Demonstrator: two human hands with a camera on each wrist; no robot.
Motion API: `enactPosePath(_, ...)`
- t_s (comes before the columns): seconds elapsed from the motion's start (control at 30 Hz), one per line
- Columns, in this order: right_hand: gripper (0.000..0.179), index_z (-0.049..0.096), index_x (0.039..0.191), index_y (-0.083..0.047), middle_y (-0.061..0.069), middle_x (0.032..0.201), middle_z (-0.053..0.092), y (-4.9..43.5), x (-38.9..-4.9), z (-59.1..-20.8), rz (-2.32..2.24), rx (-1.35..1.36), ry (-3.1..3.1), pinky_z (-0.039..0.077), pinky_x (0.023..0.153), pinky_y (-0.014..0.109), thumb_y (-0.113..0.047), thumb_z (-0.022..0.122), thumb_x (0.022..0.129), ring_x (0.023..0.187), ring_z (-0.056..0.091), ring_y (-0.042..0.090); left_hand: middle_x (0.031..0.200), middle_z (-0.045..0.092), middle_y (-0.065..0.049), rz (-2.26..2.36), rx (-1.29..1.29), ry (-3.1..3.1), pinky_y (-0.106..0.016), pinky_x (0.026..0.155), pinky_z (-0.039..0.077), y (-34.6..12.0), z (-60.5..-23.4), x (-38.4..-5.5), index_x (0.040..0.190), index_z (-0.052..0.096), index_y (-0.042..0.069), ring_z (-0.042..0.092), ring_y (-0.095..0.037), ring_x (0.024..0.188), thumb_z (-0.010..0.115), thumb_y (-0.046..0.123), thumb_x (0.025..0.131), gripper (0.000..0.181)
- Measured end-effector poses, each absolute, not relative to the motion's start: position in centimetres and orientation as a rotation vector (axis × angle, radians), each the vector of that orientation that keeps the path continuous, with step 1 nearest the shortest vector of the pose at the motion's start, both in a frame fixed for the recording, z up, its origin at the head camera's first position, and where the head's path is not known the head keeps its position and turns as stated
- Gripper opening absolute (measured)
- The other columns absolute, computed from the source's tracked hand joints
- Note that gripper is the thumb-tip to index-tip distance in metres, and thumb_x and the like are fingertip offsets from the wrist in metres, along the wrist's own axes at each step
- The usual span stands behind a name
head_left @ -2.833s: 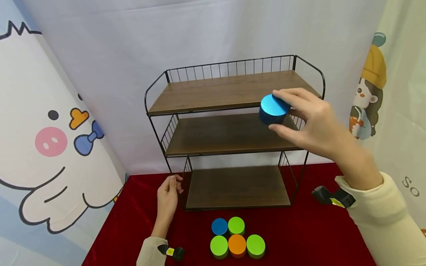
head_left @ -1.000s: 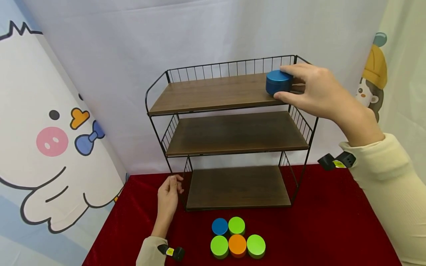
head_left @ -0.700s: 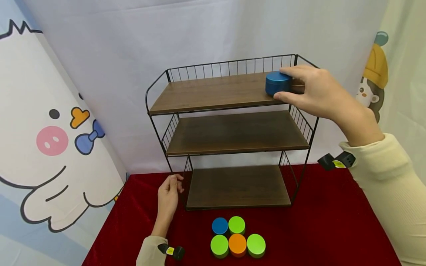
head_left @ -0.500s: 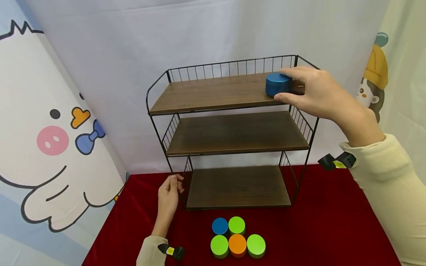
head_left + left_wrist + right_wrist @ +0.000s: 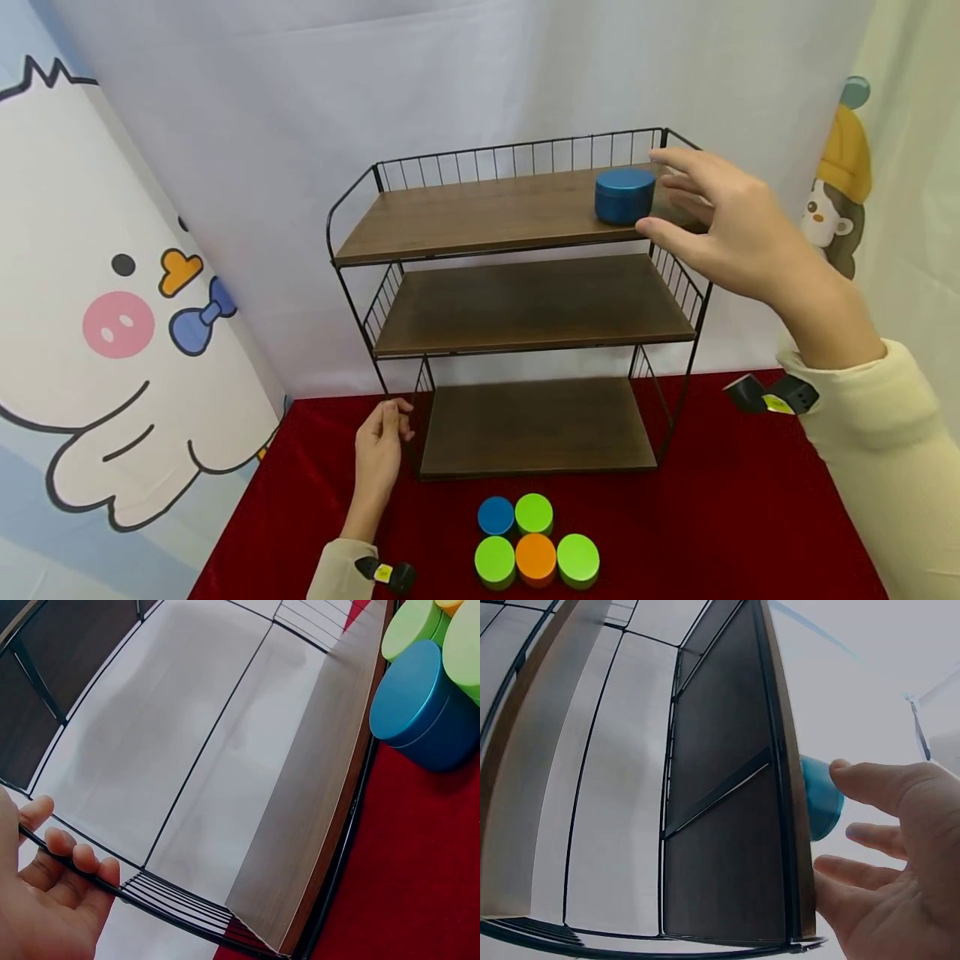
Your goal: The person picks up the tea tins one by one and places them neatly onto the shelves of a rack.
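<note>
A blue round tin [image 5: 624, 197] with a lid stands upright near the right front edge of the top board of a three-tier shelf rack [image 5: 517, 304]. My right hand [image 5: 738, 229] is just right of it, thumb and fingers spread apart and a small gap between them and the tin. In the right wrist view the tin [image 5: 823, 801] shows beyond the board's edge, partly hidden by the board. My left hand [image 5: 379, 446] is low at the rack's left side. The left wrist view shows its fingers [image 5: 86, 859] curled round a black side rod.
In front of the rack, on a red cloth [image 5: 697, 533], stand a blue tin [image 5: 496, 516], an orange tin [image 5: 536, 559] and several green tins [image 5: 577, 560], close together. Wire rails edge the rack's back and sides. A white curtain [image 5: 480, 75] hangs behind.
My right hand has carried the blue tin up from before the middle tier onto the top board, then let go and drawn back a little rightward. The left hand has stayed put.
</note>
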State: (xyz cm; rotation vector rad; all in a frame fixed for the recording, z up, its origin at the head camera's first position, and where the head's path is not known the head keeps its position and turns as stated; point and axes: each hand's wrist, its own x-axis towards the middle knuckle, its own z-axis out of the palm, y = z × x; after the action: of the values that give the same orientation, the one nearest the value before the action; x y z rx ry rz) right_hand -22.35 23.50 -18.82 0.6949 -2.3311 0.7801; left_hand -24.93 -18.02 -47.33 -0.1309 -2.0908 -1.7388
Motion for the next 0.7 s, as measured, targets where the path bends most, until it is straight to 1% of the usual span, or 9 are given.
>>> enactPosePath(0.07,0.068,0.048,0.151,-0.007,0.016,0.150,0.053,23.6,-21.9,-19.3,0.785,0.719,-2.259,0.045,0.103,0.013,-0.001,0.078,0.090,0.131,0.059,0.038,0.076,0.051,-0.018,-1.740,-0.137,-2.092,-0.023,0.071,0.056,-18.1,-47.2,-24.9,0.105,0.065,-0.007,0.054,-0.015,0.072,0.041,0.024,0.113,0.040)
enactPosePath(0.1,0.069,0.049,0.151,-0.007,0.015,0.150,0.053,23.6,-21.6,-19.5,0.785,0.732,-2.224,0.044,0.103,0.010,0.002,0.078,0.089,0.133,0.058,0.031,0.077,0.051,-0.019,-1.738,-0.139,-2.093,-0.023,0.071,0.056,-18.1,-47.2,-24.9,0.105,0.065,-0.007,0.054,-0.015,0.072,0.041,0.025,0.113,0.041)
enactPosePath(0.2,0.072,0.051,0.148,-0.003,0.015,0.148,0.055,23.5,-20.9,-20.4,0.787,0.781,-2.111,0.044,0.104,0.010,0.013,0.078,0.083,0.138,0.052,0.014,0.078,0.052,-0.020,-1.730,-0.135,-2.103,-0.024,0.073,0.057,-18.1,-47.2,-24.8,0.105,0.066,-0.006,0.055,-0.016,0.073,0.041,0.025,0.113,0.041)
enactPosePath(0.3,0.075,0.053,0.145,0.001,0.017,0.147,0.055,23.3,-20.1,-21.4,0.793,0.803,-2.023,0.044,0.106,0.012,0.018,0.078,0.077,0.139,0.047,0.002,0.079,0.052,-0.022,-1.731,-0.127,-2.105,-0.025,0.074,0.057,-18.2,-47.4,-24.8,0.105,0.065,-0.008,0.056,-0.017,0.073,0.041,0.026,0.113,0.042)
enactPosePath(0.4,0.072,0.057,0.140,0.004,0.019,0.144,0.058,22.9,-19.2,-22.5,0.812,0.814,-1.942,0.045,0.105,0.012,0.019,0.079,0.074,0.137,0.050,0.006,0.078,0.052,-0.023,-1.733,-0.131,-2.097,-0.024,0.073,0.057,-18.3,-47.5,-24.8,0.105,0.064,-0.010,0.056,-0.017,0.073,0.040,0.025,0.113,0.043)
enactPosePath(0.43,0.066,0.057,0.139,0.005,0.020,0.144,0.058,22.8,-18.8,-22.9,0.822,0.818,-1.926,0.045,0.106,0.013,0.014,0.079,0.078,0.138,0.051,0.008,0.078,0.052,-0.022,-1.731,-0.129,-2.095,-0.024,0.073,0.057,-18.3,-47.5,-24.9,0.105,0.064,-0.009,0.056,-0.017,0.073,0.040,0.025,0.113,0.042)
enactPosePath(0.53,0.053,0.058,0.137,0.006,0.023,0.142,0.059,22.2,-18.0,-24.3,0.866,0.826,-1.886,0.046,0.105,0.013,-0.018,0.077,0.094,0.137,0.052,0.009,0.077,0.052,-0.021,-1.727,-0.129,-2.087,-0.024,0.072,0.056,-18.2,-47.4,-24.9,0.104,0.064,-0.009,0.055,-0.016,0.072,0.040,0.025,0.113,0.042)
enactPosePath(0.63,0.068,0.059,0.135,0.009,0.026,0.139,0.059,21.4,-17.5,-26.1,0.887,0.843,-1.847,0.047,0.104,0.014,-0.048,0.065,0.099,0.136,0.054,0.011,0.076,0.051,-0.020,-1.723,-0.129,-2.082,-0.023,0.071,0.056,-18.1,-47.3,-24.9,0.103,0.064,-0.008,0.055,-0.015,0.071,0.040,0.024,0.113,0.041)
enactPosePath(0.7,0.069,0.059,0.134,0.011,0.026,0.139,0.060,20.8,-17.2,-27.6,0.899,0.853,-1.833,0.047,0.104,0.014,-0.049,0.063,0.100,0.135,0.054,0.011,0.075,0.051,-0.020,-1.721,-0.136,-2.079,-0.023,0.071,0.056,-18.1,-47.3,-25.0,0.103,0.065,-0.007,0.054,-0.016,0.071,0.040,0.023,0.113,0.040)
